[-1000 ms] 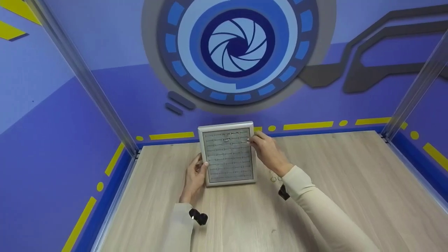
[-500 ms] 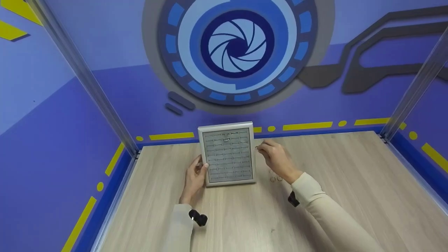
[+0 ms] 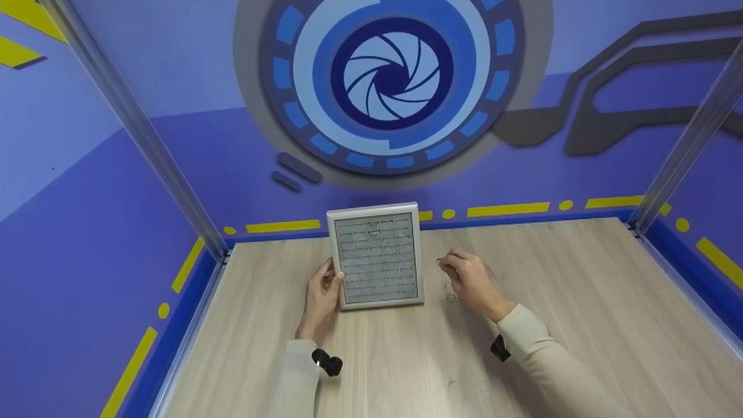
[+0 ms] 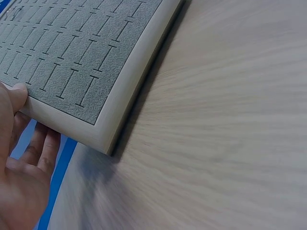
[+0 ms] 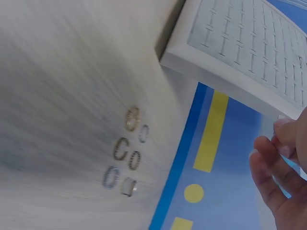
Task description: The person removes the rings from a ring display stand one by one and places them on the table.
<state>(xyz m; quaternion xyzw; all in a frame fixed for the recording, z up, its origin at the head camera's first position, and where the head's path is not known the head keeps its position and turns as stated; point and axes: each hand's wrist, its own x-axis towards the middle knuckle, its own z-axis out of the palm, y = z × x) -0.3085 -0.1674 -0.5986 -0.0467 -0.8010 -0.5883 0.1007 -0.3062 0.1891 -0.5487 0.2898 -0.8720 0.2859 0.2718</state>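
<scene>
A grey foam ring display tray with a pale frame and rows of slits stands tilted up on the table. My left hand grips its left edge, thumb on the front of the frame and fingers behind, as the left wrist view shows. Near the tray's top, a few rings sit in the slits. To the right of the tray, my right hand is raised above the table and pinches a small ring between thumb and forefinger. Several loose rings lie on the table, partly covered by that hand in the head view.
The wood-grain table runs back to a blue printed wall with yellow marks. Metal posts stand at the corners. Dark wrist cameras hang at both sleeves.
My right hand has drawn away from the tray's upper right edge, moving right and down toward the loose rings, the small ring still pinched. My left hand and the tray have stayed put.
</scene>
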